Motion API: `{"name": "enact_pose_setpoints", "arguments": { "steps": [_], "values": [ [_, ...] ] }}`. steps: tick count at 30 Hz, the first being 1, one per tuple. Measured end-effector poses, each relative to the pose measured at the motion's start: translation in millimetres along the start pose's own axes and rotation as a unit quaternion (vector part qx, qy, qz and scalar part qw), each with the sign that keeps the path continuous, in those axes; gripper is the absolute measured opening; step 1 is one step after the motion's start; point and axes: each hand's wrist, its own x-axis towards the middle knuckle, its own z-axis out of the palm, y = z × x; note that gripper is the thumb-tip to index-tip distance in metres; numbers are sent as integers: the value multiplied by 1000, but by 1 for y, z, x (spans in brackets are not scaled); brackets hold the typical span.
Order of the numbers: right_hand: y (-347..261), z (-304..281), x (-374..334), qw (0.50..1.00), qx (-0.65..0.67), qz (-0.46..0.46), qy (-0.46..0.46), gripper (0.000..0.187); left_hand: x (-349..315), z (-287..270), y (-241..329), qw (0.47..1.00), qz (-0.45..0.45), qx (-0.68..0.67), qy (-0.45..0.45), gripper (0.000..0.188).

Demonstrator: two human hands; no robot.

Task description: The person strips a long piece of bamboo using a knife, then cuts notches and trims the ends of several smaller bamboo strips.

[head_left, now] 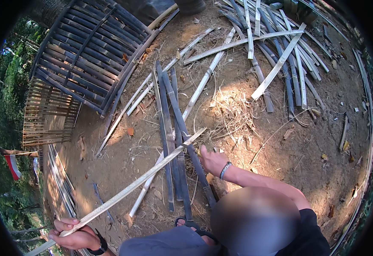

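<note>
My left hand (74, 234) is closed around the lower end of a long pale bamboo strip (129, 187). The strip slants up to the right across the middle of the view. Near its far end, my right hand (213, 161) grips the handle of a knife (185, 146), whose short visible blade meets the strip. Much of the blade and handle is hidden or too small to make out. Beneath the strip, several dark bamboo slats (168, 141) lie on the ground, crossed by a paler one.
A pile of split bamboo (289, 55) lies at the upper right. Pale shavings (237, 115) cover the dirt beyond my right hand. A dark slatted bamboo panel (88, 51) stands upper left, with a lighter one (50, 111) beside it. My sandalled foot (190, 225) is close below.
</note>
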Motion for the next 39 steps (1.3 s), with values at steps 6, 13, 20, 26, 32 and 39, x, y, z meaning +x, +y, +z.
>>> {"name": "enact_pose_setpoints", "arguments": {
  "steps": [6, 13, 20, 26, 32, 39],
  "values": [
    [-47, -7, -19, 997, 16, -77, -3, 27, 0, -7, -3, 1000, 8, 8, 6, 34],
    [40, 6, 4, 996, -45, 41, 60, 24, 2, -9, 9, 999, -33, -1, -5, 34],
    [-39, -14, -23, 989, 39, -120, 73, 20, -8, 6, 7, 1000, 0, -6, 0, 32],
    [-8, -2, -12, 1000, 24, 9, -18, 23, -5, 1, 10, 1000, -4, 3, -9, 32],
    [-64, -22, -36, 984, 56, -166, 28, 24, -5, 1, 4, 1000, 3, 9, 12, 32],
    [7, 13, -14, 999, -16, 39, -29, 25, -4, 1, 6, 1000, -9, 5, -9, 32]
  ]
}}
